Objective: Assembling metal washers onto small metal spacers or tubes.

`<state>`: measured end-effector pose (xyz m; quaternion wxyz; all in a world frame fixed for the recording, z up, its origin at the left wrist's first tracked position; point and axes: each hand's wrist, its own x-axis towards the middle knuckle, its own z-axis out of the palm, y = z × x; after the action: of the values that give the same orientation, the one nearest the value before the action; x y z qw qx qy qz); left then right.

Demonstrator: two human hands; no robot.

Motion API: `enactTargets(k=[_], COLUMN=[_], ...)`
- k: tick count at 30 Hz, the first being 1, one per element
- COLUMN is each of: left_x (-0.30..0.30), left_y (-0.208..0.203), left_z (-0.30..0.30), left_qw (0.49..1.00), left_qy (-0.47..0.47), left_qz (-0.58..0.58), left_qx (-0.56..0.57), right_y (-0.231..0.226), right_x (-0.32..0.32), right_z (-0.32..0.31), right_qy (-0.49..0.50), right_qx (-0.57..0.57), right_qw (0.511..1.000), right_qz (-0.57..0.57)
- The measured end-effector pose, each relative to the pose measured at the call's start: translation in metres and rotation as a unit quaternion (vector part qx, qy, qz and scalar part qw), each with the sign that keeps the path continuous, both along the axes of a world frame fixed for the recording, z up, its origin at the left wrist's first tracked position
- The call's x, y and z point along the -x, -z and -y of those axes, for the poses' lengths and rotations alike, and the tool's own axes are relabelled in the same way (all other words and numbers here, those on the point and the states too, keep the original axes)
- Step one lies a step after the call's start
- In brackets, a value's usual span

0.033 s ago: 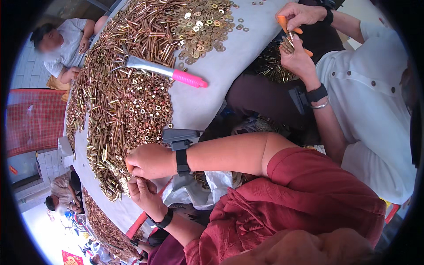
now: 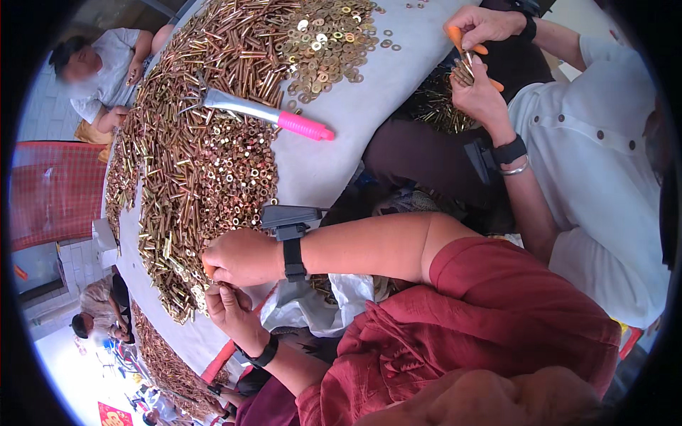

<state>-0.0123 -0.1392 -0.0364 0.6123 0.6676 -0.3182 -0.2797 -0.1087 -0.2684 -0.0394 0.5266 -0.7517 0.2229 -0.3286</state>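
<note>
My right hand, with a dark band on the wrist, is closed over the near edge of the heaped metal parts. An orange finger cover shows at its fingertips. Just below it, my left hand is pinched, fingertips close to the right hand's. Whatever sits between the fingers is too small and hidden to name. Beside the hands spreads a pile of brass-coloured metal rods. Hex nuts lie heaped above my right hand, and flat washers farther up.
A pink-handled metal tool lies across the pile on the pale tabletop. At right, a co-worker's hands with orange finger covers hold metal pieces. A white plastic bag hangs under my right forearm. Other people sit at left.
</note>
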Motion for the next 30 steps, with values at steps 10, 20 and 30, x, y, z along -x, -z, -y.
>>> enactTargets(k=[10,20,30], left_x=[-0.002,-0.003,-0.004], left_y=[0.005,0.015,0.020], left_z=[-0.005,-0.004,-0.002], left_qw=[0.999,0.999,0.996], left_qy=[0.031,0.027,0.079], left_qz=[0.005,0.035,-0.027], left_qx=[-0.011,-0.031,-0.014], right_y=[0.004,0.002,0.017], right_x=[0.012,0.013,0.015], right_z=[0.007,0.001,0.008], right_qy=[-0.072,-0.024,-0.095], right_qx=[0.027,0.016,-0.018], right_qw=[0.997,0.999,0.995], right_qz=[-0.017,0.030,0.032])
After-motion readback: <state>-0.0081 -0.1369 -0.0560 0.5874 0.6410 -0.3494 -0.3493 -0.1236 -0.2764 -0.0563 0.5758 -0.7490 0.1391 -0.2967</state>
